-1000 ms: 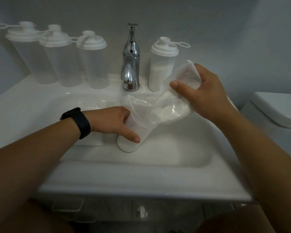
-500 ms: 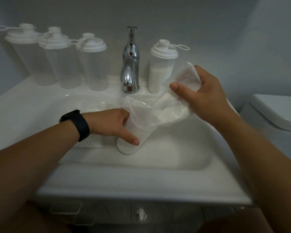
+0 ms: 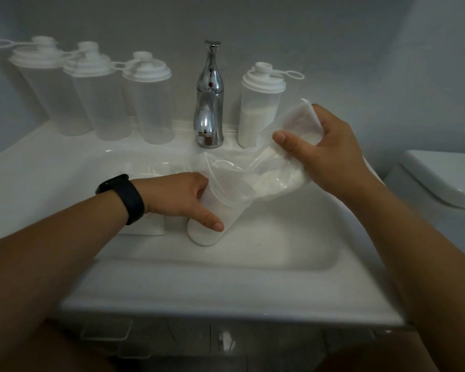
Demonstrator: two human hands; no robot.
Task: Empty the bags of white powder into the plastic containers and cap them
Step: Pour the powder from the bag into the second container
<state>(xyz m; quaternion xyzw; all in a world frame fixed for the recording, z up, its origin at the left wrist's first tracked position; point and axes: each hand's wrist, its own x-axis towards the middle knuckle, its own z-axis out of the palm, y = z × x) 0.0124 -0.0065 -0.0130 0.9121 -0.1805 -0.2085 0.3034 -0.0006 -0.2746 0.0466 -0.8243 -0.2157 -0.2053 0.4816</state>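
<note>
1. Powder bag, clear plastic with white powder gathered in its lower right part, sits at the centre of the frame, tilted with its open mouth over the top of an uncapped container standing in the sink basin.
2. Right hand, right of centre, grips the raised closed end of the bag: thumb pressed across the front, fingers curled behind it.
3. Left hand, centre left with a black wristband, is wrapped round the container, thumb lying down its front wall and fingers curled behind.
4. Capped container holding powder stands at the upper centre right, just beside the chrome tap; the bag covers its lower right edge.
5. Three capped containers stand in a row at the upper left; they look clear, though whether they hold anything is hard to tell.
6. Hidden: the held container's rim under the bag, and the left fingertips behind it. A white shape behind the left wrist is unclear.
</note>
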